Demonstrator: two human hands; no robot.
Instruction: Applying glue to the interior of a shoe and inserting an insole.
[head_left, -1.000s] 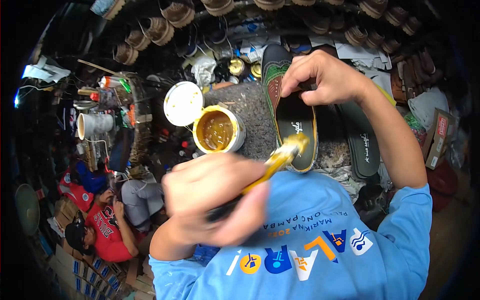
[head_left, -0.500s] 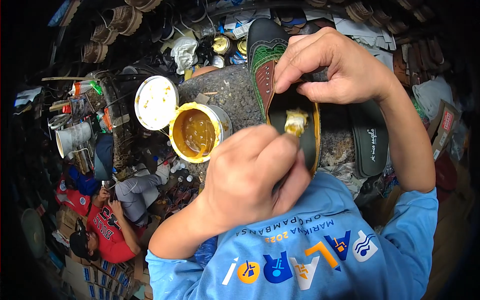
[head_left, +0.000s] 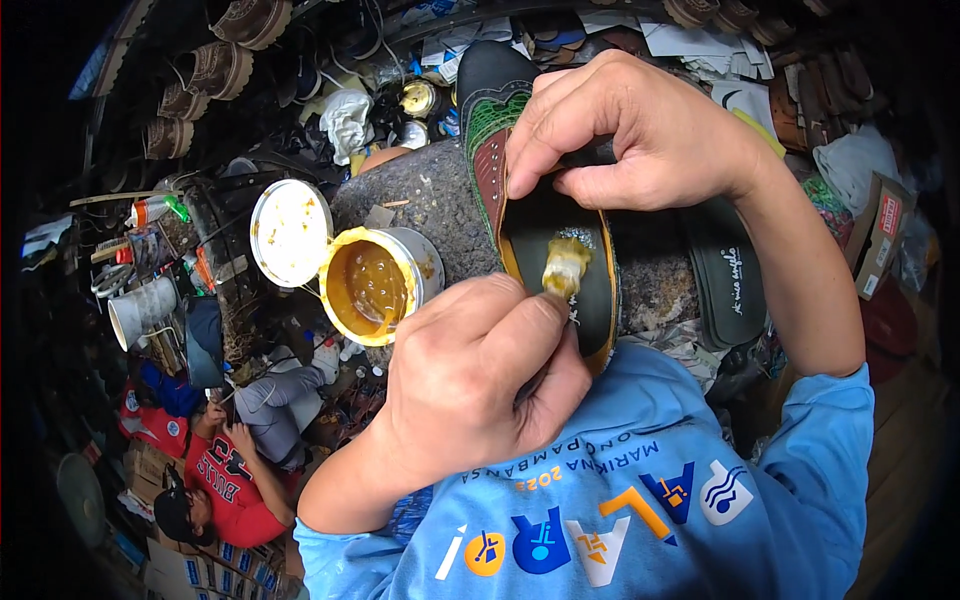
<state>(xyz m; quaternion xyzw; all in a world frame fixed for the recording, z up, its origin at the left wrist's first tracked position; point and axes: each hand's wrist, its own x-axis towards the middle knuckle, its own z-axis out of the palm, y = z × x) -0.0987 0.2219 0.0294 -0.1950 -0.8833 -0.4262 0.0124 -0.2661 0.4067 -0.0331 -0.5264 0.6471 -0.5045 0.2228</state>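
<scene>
A shoe (head_left: pixel 487 165) with a black toe, green textured panels and a reddish-brown eyelet flap lies with its toe pointing away from me. My right hand (head_left: pixel 630 135) pinches the upper edge of its opening between thumb and fingers. Closed around a brush (head_left: pixel 566 265), my left hand (head_left: pixel 480 365) is over the heel end. The brush's handle is hidden in the fist. Its yellowish-white bristles touch the dark insole (head_left: pixel 585 325) inside the shoe, where wet smears and a light printed mark show. To the left is a tub of amber glue (head_left: pixel 375 285), its rim coated yellow.
The tub's round lid (head_left: pixel 290 232) hangs open at its left. Shoe and tub rest on a rough dark block (head_left: pixel 425 185). Dark loose insoles (head_left: pixel 735 285) lie at right. Another person (head_left: pixel 230 465) sits at lower left. A white mug (head_left: pixel 143 312) and brown shoes (head_left: pixel 218 70) are farther left.
The whole view has shifted a little. My right hand and the shoe appear farther left. The brush stays on the insole, and a printed mark beside it is now visible.
</scene>
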